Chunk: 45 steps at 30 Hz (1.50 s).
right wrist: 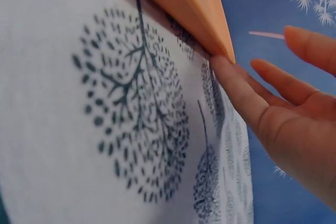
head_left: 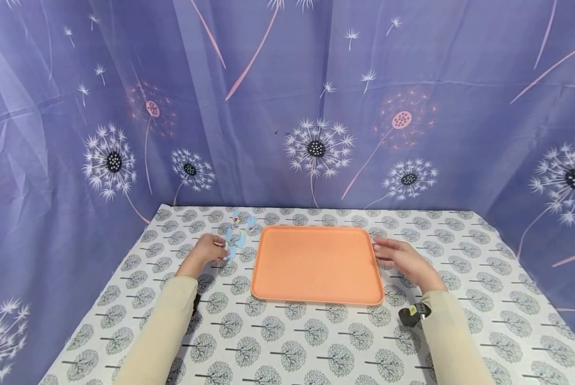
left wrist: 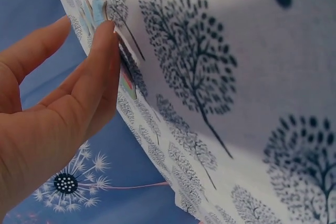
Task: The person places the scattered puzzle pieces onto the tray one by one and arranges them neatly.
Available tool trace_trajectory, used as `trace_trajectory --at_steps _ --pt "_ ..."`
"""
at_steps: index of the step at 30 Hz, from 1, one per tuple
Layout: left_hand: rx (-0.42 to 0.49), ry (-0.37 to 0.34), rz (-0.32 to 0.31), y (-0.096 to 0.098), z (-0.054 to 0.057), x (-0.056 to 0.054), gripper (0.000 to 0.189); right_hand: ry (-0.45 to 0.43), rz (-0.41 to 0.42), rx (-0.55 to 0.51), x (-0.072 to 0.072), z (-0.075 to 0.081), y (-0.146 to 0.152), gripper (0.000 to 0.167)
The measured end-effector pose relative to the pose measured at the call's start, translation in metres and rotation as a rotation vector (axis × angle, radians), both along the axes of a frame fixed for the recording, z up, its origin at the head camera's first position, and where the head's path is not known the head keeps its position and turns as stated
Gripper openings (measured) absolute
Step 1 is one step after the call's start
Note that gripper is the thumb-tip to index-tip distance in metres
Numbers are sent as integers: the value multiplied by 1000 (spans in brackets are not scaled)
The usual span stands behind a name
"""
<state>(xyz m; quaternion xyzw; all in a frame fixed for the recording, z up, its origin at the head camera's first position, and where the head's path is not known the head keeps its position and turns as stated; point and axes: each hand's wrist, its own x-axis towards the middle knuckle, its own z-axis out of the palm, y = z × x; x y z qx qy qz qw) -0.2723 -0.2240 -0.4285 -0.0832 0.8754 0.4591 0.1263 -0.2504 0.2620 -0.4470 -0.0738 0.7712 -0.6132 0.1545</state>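
A blue-violet curtain [head_left: 287,96] printed with dandelion heads hangs round three sides, and in front of it stands the bench [head_left: 316,342], covered in a white cloth patterned with small dark trees. Near the middle of the bench, a little toward the back, lies an orange tray [head_left: 316,263], flat, rectangular with rounded corners, nothing on it.

The person's two cream-sleeved arms come in from the near edge, one on each side of the tray. The right hand [head_left: 403,259] lies open on the cloth at the tray's right rim; from the right wrist view its fingers [right wrist: 236,85] are straight, and one fingertip meets the tray's edge [right wrist: 202,11]. It grips nothing.

The left hand [head_left: 205,252] rests on the cloth to the left of the tray, a little apart from it. Its fingers [left wrist: 100,61] are stretched out nearly straight, and the fingertips press on small pale-blue paper cutouts [head_left: 236,235] that lie flat on the bench just beside the tray's far left corner. In the left wrist view the fingertip sits on the edge of one piece [left wrist: 97,9]; nothing is clasped.
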Motion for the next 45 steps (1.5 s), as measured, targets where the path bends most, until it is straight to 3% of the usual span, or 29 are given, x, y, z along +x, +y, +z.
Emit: trace_trajectory --at_steps 5,7,8,10,14,15,16,25,34,38,45 --pt "5 -21 8 -1 -6 -4 48 -28 -4 -14 -3 -4 3 57" --pt "8 -27 4 -3 -11 -9 49 -42 -6 -26 -5 -6 3 56" --pt "36 -8 -21 -11 -24 -17 48 -47 -6 -26 -5 -6 3 56" --pt "32 -12 -34 -12 -27 -20 49 -58 -6 -28 -7 -7 4 57" --pt "-15 -6 -38 -7 -21 -16 48 -71 -5 -6 -10 -10 6 61" --pt "-51 -25 -15 0 -10 -10 49 -75 -7 -6 -10 -10 6 62" --pt "-67 -22 -13 1 -8 -9 48 -74 -7 -3 -11 -11 6 63" --pt "-164 16 6 4 -12 -9 44 -97 -17 19 -14 -16 8 67" --pt "-168 51 -13 2 -15 -9 42 -101 -19 2 -16 -19 9 68" --pt "-137 70 -25 -1 -17 -9 39 -101 -22 1 -16 -19 9 69" --pt "67 54 39 -7 -21 -9 33 -105 -18 6 -15 -20 9 69"
